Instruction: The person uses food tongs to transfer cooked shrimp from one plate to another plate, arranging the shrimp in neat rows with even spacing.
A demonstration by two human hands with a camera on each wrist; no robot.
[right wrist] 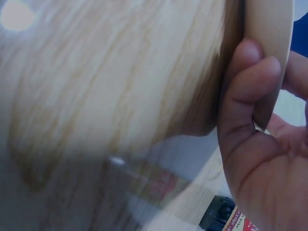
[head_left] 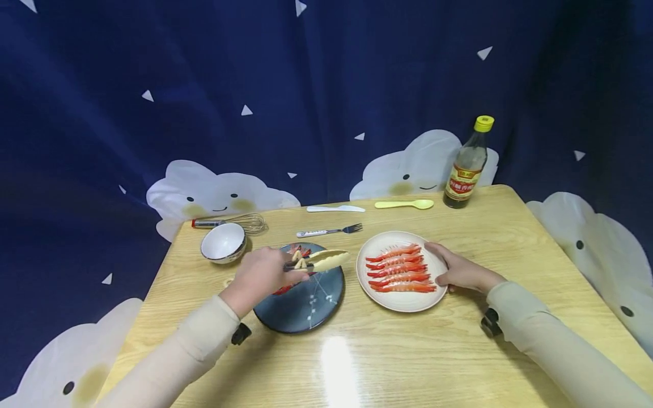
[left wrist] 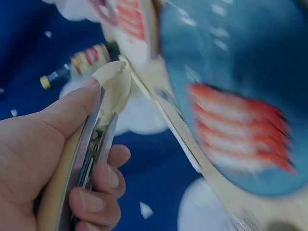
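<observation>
My left hand (head_left: 261, 277) grips a pair of tongs (head_left: 330, 260) with cream-coloured tips, pointing right over the dark blue plate (head_left: 291, 313). In the left wrist view the tips stand a little apart with nothing between them. Several red-and-white shrimp (left wrist: 236, 130) lie side by side on that plate, largely covered by the hand in the head view. On the right, my right hand (head_left: 466, 273) holds the rim of a white plate (head_left: 407, 304), its fingers curled under the edge in the right wrist view. Several shrimp (head_left: 400, 269) are lined up in a row on this plate.
A white bowl (head_left: 223, 242) and a whisk (head_left: 250, 222) sit at the back left. Behind the plates lie a fork (head_left: 331, 230), a white knife (head_left: 335, 208) and a yellow spoon (head_left: 405, 204). A yellow-capped sauce bottle (head_left: 463, 173) stands at the table's back right.
</observation>
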